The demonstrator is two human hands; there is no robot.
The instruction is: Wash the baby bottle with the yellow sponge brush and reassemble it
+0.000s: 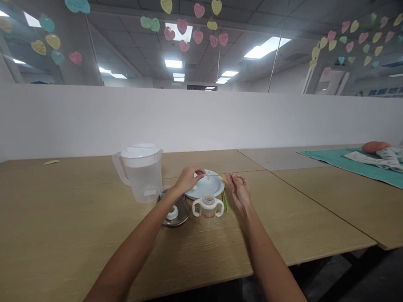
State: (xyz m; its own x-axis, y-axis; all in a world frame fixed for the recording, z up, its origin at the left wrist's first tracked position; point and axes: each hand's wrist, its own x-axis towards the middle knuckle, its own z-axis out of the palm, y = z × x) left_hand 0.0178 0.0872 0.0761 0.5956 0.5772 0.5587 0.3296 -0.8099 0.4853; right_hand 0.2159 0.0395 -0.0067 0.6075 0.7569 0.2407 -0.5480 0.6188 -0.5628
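My left hand (187, 180) is above the white plate (213, 187), thumb and fingers pinched by a small clear piece (207, 173) whose kind is too small to tell. A thin line runs from there toward my right hand (239, 190), whose fingers are curled together just right of the plate; what they hold, if anything, I cannot make out. Between my forearms a clear baby bottle (207, 211) with two white handles stands upright without a lid. Beside it, a metal tray (182, 212) carries a white ring-shaped cap (172, 213) and a clear cup, partly hidden by my left forearm.
A clear plastic pitcher (143, 177) with a white lid stands left of the tray. A green-handled brush (225, 202) lies by the plate's right edge. At the far right, a teal towel (348, 162) bears folded cloth. The table's front edge runs below my forearms.
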